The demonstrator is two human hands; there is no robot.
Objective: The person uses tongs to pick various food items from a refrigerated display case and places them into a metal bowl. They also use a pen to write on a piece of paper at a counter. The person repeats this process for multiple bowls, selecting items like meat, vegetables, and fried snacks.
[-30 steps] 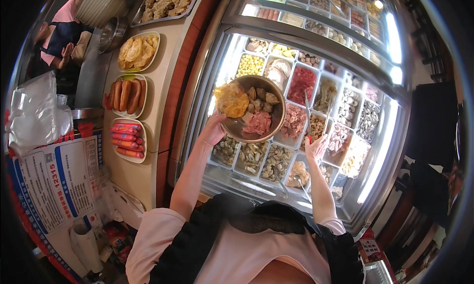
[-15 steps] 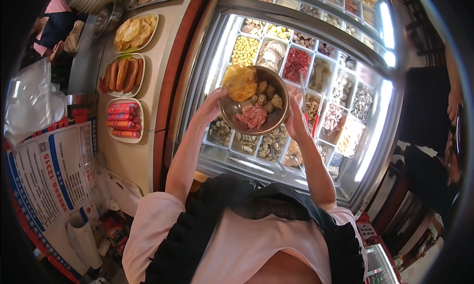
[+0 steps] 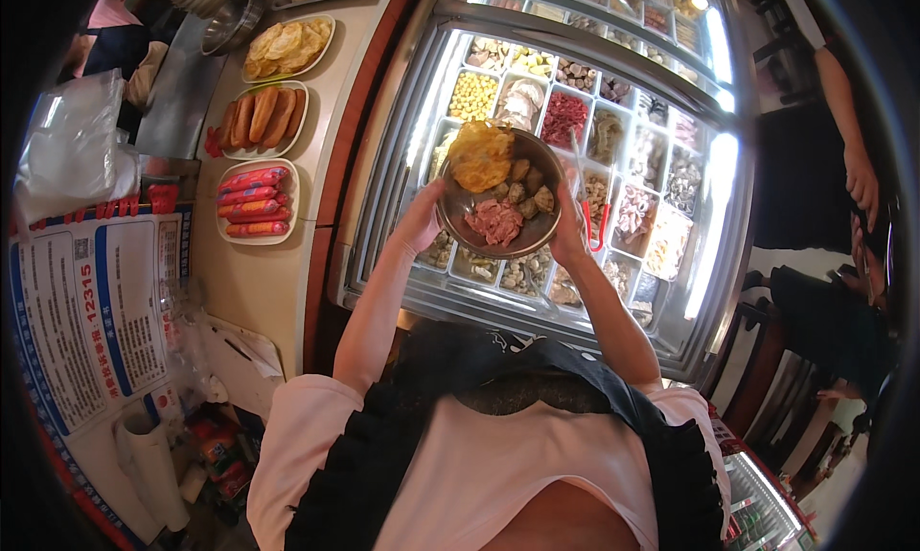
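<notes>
I hold a round metal bowl (image 3: 457, 227) between both hands, above a lit display case. My left hand (image 3: 419, 220) is closed on its left rim, and my right hand (image 3: 569, 227) grips the right side. Inside lie a flat golden fried egg (image 3: 481, 156), pinkish-red sliced meat (image 3: 495, 222) and several brown meatballs (image 3: 529, 189). Tongs with red handles (image 3: 603, 227) sit right beside my right hand; whether the hand touches them I cannot tell. Beneath the bowl, the case holds rows of trays, including corn kernels (image 3: 473, 95) and dark red shreds (image 3: 563, 120).
On the left counter (image 3: 311, 182) stand plates of wrapped pink sausages (image 3: 254, 201), browned sausages (image 3: 264, 117) and fried eggs (image 3: 287, 48). Clear plastic bags (image 3: 72, 144) hang farther left. Another person's arm (image 3: 847, 134) shows at the right, beyond the case's metal frame (image 3: 714, 302).
My view has shifted: the counter plates appear farther right and the case farther left. The bowl stays in both hands, slightly tilted differently. More of the other person's arm shows.
</notes>
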